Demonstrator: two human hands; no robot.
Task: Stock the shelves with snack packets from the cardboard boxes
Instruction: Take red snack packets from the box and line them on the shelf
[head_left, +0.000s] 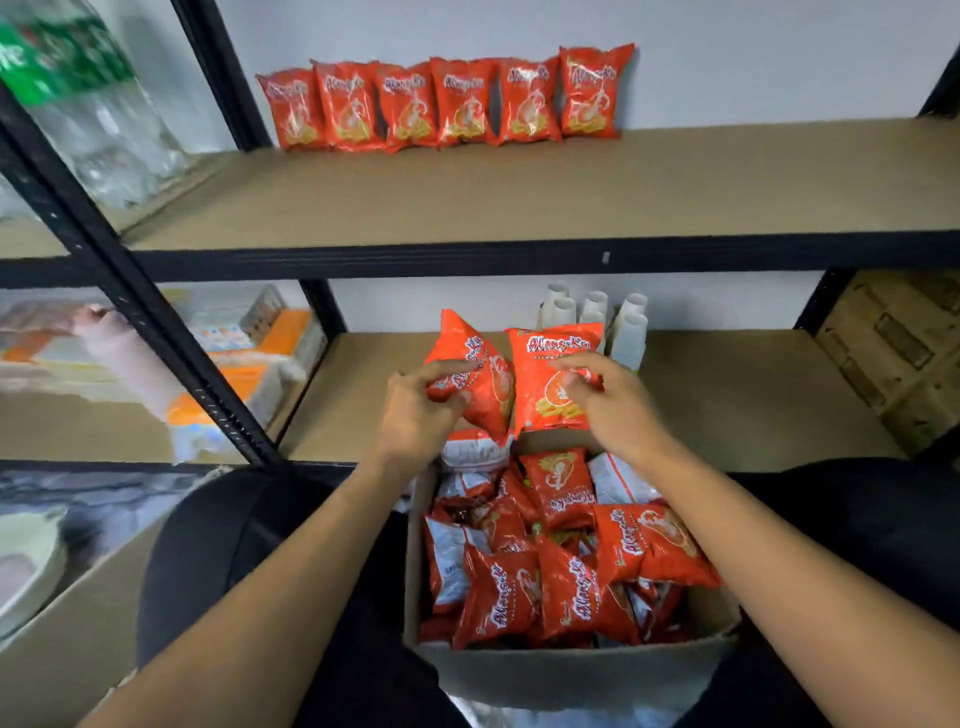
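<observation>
An open cardboard box (571, 670) sits between my knees, filled with several red snack packets (566, 592). My left hand (415, 410) grips one tilted red packet (480, 382) above the box's far end. My right hand (608, 400) pinches a second, upright red packet (545, 374) beside it. Both packets hang in front of the lower shelf (753, 395). On the upper shelf (519, 197), several red packets (447, 101) stand upright in a row against the back wall.
White paper cups (597, 312) lie stacked at the back of the lower shelf behind the held packets. A black upright post (135, 301) divides this rack from the left bay, which holds orange-and-white packs (244, 364) and clear bottles (104, 130). Another cardboard box (898, 353) stands at the right.
</observation>
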